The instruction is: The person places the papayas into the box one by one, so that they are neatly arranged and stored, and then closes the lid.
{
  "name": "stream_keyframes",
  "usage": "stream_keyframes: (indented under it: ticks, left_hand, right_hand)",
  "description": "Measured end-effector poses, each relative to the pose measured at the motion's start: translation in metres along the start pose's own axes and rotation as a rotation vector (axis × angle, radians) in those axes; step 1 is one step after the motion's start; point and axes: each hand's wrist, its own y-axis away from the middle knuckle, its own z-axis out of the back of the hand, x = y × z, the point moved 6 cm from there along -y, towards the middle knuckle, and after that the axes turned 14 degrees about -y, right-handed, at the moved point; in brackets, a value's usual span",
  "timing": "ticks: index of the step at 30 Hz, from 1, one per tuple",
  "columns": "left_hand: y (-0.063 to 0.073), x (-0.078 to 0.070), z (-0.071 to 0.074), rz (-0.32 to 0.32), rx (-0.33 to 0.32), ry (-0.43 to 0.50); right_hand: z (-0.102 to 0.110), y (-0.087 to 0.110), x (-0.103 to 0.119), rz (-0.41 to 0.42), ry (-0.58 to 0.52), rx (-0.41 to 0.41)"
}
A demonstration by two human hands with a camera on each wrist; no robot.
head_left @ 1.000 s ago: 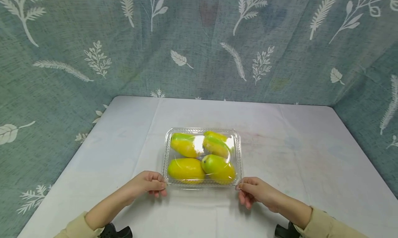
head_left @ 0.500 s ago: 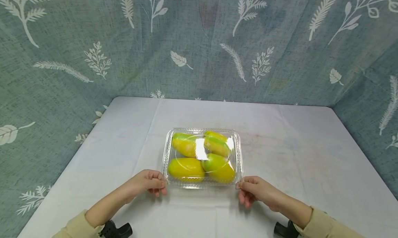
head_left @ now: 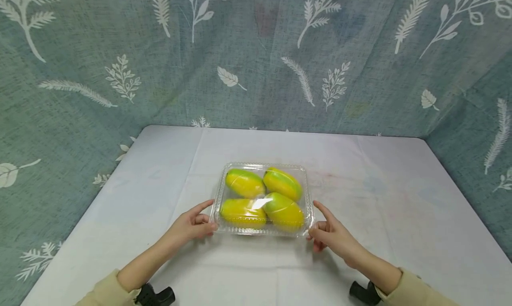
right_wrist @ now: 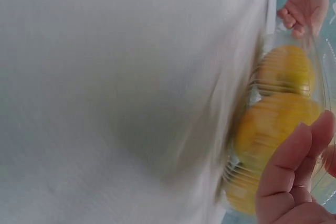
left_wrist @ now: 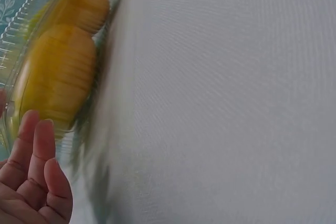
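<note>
A clear plastic clamshell box [head_left: 262, 232] with ribbed walls and its lid down sits mid-table in the head view, with several yellow-green mangoes [head_left: 242, 213] inside. At its front left corner, my left hand [head_left: 191, 225] pinches the rim with the thumb, while the index finger stretches along the side. My right hand [head_left: 335, 236] mirrors this at the front right corner, thumb on the rim and index finger reaching up the side wall. In the left wrist view, fingers [left_wrist: 44, 137] lie against the box's end; the right wrist view has fingers [right_wrist: 286, 161] beside the ribbed wall.
A white cloth covers the table [head_left: 372, 195]. Behind and at both sides hangs a blue-green curtain [head_left: 256, 70] with white leaf prints. Black wrist devices [head_left: 158, 296] sit by the beige sleeves [head_left: 110, 290].
Both index fingers have straightened along the box's sides, and the hands have moved slightly forward. The box's front edge has shifted away from me, and the mangoes show at a changed angle.
</note>
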Motion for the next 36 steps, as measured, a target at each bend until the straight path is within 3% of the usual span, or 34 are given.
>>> stream_keyframes:
  ticks: [8, 18, 36]
  left_hand:
    - [-0.01, -0.002, 0.002, -0.022, -0.102, -0.006]
    - [-0.02, -0.011, 0.003, -0.032, -0.179, -0.047]
    - [-0.035, -0.009, 0.006, -0.026, -0.154, -0.028]
  right_hand:
    - [0.006, -0.006, 0.003, 0.019, 0.022, -0.025]
    - [0.017, -0.021, 0.011, 0.013, 0.081, -0.012]
    - [0.024, -0.038, 0.014, -0.031, 0.081, -0.03]
